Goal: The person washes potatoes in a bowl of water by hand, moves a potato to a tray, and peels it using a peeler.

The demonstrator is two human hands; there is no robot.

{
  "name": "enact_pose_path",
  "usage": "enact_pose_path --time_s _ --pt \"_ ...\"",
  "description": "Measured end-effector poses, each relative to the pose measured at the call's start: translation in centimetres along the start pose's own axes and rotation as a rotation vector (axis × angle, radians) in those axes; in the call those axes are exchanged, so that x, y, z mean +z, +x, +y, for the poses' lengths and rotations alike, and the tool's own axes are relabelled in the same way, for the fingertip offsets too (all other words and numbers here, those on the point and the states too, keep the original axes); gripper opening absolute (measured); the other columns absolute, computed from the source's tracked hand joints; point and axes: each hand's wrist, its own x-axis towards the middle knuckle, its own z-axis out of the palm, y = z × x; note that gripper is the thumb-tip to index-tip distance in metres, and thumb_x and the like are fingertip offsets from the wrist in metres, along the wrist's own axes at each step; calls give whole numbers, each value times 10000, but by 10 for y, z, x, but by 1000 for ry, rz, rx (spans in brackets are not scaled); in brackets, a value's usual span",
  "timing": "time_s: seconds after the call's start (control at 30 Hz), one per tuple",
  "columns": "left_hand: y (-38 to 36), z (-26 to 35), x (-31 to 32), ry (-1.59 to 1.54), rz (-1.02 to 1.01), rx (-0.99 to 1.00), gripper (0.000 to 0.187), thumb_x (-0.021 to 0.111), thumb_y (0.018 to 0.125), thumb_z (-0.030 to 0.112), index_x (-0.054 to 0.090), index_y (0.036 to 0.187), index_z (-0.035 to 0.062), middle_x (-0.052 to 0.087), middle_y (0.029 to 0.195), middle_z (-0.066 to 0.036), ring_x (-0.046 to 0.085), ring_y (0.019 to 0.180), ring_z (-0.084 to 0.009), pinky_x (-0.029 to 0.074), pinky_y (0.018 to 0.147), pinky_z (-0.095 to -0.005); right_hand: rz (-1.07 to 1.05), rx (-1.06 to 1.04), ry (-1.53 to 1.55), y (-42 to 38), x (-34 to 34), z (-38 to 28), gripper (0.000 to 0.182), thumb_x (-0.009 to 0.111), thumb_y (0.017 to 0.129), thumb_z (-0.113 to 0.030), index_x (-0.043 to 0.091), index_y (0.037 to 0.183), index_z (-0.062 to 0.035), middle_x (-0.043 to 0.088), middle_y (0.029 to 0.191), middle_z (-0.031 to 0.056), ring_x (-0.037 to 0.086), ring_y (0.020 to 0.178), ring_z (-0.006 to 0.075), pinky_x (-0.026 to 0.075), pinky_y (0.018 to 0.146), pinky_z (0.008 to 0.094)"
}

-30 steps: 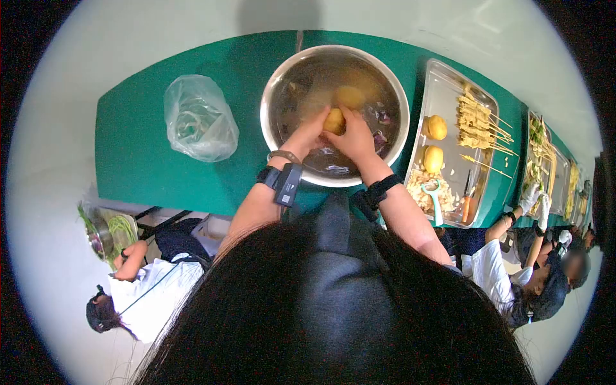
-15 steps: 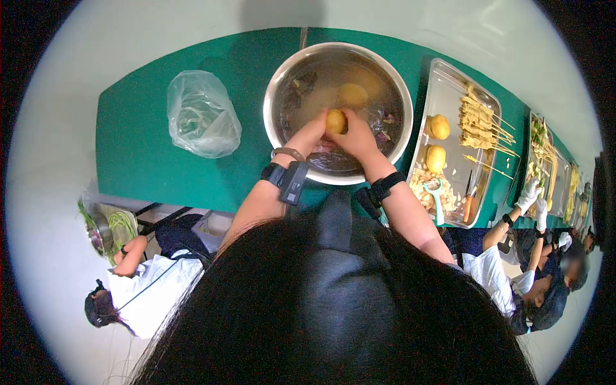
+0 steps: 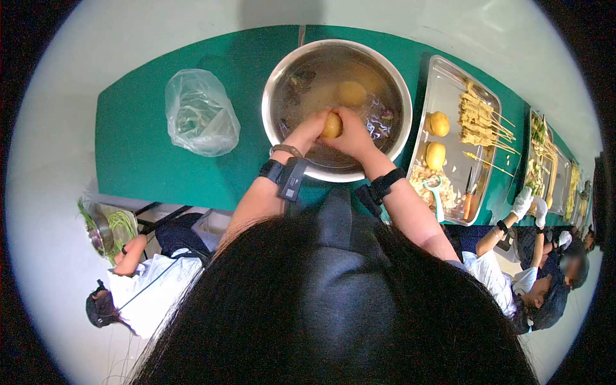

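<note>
Over one steel basin (image 3: 268, 122), two hands (image 3: 312, 128) grasp one yellow potato (image 3: 332, 126) between them.

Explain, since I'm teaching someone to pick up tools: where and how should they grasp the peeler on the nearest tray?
I'd grip the peeler around its pale handle, coming from the camera wearer's side: the long, slim handle points that way, while its wider head lies among pale scraps on the tray.
</note>
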Motion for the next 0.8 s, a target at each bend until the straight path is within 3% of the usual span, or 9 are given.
enact_pose_path --time_s 0.07,0.17,0.27,0.37,0.47,0.57,0.67,0.8 --pt "7 -4 -3 7 10 -18 426 420 948 425 499 1257 144 575 1184 -31 573 1040 -134 501 806 -360 -17 20 63 -1 1 -2 635 801 579 -292 578 1095 3 605 1037 228 577 992 367 454 864 402" --pt "-7 6 5 14 69 -51 478 429 918 491 525 1215 129 586 1098 -57 560 922 -172 452 745 -375 29 37 57 -1 3 2 577 791 599 -300 599 1047 9 618 1019 235 606 946 359 475 826 395" --pt "-21 27 14 85 -3 -149 389 417 945 437 512 1254 219 575 1180 21 555 1042 -137 473 854 -366 26 194 77 2 8 11 567 781 610 -309 600 1042 12 625 1003 239 609 937 364 480 816 394" --pt "-22 25 15 70 -22 -131 392 427 939 446 517 1250 223 574 1179 31 552 1035 -138 465 868 -378 12 296 48 3 -5 1 536 767 624 -313 615 1028 5 634 964 235 610 918 374 483 806 408" --pt "-16 17 11 55 -9 -111 392 401 955 430 521 1240 189 581 1166 3 560 1022 -144 472 871 -388 3 194 -4 1 -8 -7 556 761 635 -271 585 1091 -5 613 1027 220 592 958 371 472 838 408" --pt "-29 31 17 -179 55 -105 403 359 976 400 524 1225 128 589 1147 -43 569 1015 -160 475 867 -383 26 -189 -71 -2 9 8 596 756 641 -220 539 1159 -22 567 1117 197 558 1023 363 458 876 401" --pt "-24 25 19 -200 123 -37 415 319 992 371 520 1216 85 599 1126 -80 584 999 -176 481 847 -345 -32 -123 -24 -6 6 -2 638 754 639 -185 499 1205 -36 521 1184 179 521 1079 357 438 914 388" --pt "-11 15 12 -51 224 39 416 352 980 361 571 1147 49 624 1080 -80 595 983 -188 478 833 -318 92 -33 -79 -4 -3 -10 588 744 637 -190 522 1162 -49 545 1116 177 531 1038 361 444 890 408"
